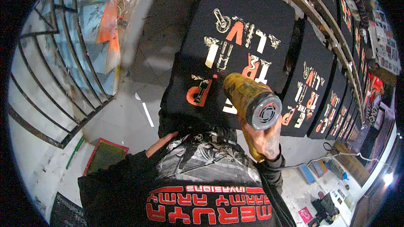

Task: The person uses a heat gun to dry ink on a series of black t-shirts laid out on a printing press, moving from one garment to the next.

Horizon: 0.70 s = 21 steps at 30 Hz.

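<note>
My right hand grips the yellow heat gun, its nozzle beyond my fingers over printed black cloth; my left hand, fingertips hidden, I can't judge.

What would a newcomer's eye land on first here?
Probably the yellow tool, likely a heat gun, held in the right hand just right of centre. Next, the big orange-and-white-printed black cloth beyond it, then the row of similar cloths curving off rightward.
</note>
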Tool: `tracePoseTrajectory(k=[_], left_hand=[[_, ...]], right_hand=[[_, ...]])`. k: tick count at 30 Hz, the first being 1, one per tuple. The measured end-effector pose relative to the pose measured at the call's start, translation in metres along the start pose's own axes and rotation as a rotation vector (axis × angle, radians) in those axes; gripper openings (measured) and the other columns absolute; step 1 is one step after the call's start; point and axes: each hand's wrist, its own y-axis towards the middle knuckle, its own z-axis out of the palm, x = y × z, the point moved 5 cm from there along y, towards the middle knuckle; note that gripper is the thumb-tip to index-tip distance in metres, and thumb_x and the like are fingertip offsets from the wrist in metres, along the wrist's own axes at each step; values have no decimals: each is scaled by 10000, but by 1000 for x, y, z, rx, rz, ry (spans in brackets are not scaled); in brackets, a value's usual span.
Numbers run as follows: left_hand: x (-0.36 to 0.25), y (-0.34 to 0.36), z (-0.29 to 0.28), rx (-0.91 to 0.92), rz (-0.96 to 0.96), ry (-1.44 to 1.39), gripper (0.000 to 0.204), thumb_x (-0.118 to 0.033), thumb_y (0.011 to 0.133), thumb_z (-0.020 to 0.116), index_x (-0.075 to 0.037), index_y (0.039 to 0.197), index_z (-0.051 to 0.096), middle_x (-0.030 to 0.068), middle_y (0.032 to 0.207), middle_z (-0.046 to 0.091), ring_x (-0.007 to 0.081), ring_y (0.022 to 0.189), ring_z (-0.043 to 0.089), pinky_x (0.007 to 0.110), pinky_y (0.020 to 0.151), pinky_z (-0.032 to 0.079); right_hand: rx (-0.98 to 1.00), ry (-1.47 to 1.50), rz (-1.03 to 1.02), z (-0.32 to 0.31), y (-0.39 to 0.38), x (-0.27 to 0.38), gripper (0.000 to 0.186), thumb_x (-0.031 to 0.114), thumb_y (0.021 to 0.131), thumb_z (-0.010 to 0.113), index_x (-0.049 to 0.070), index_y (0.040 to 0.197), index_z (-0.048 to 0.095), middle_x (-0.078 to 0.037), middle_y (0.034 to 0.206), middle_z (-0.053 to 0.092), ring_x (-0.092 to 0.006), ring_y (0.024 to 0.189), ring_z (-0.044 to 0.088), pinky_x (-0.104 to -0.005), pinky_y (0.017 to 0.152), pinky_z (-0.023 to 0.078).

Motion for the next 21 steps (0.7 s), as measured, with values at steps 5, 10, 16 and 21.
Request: tracePoseTrajectory(k=[5, 10, 16, 21], left_hand=[[15, -5, 12, -33, 35, -77, 584, -187, 978, 511, -43, 1513, 326, 145, 1541, 361, 238, 1402, 366, 341, 1179, 244], [40, -2, 34, -92, -57, -261, 590, -225, 981, 517, -39, 1509, 331, 152, 1552, 347, 251, 1413, 356, 346, 1182, 241], [30, -13, 63, -178, 370, -39, 586, -253, 985, 504, -22, 1500, 343, 170, 1550, 346, 272, 1422, 349, 354, 1184, 241], [103, 35, 99, -117, 100, -399, 616, -264, 978, 510, -6, 1505, 323, 182, 1539, 358, 287, 1422, 349, 355, 1186, 242]], right_hand=[[206, -85, 42, -3, 2, 5, 698, 168, 745, 732, -23, 1364, 469, -118, 1073, 691, -184, 987, 664, -323, 901, 517], [140, -160, -74, 2, 6, 19, 689, 176, 736, 755, -23, 1341, 493, -122, 1075, 692, -183, 982, 667, -326, 890, 528], [326, -115, 58, 13, 5, 6, 715, 79, 726, 762, -6, 1374, 471, -134, 1098, 694, -213, 986, 688, -344, 894, 545], [560, -187, -50, 30, -13, 18, 783, 120, 718, 717, -2, 1432, 421, -128, 1217, 634, -237, 1092, 645, -346, 968, 506]])
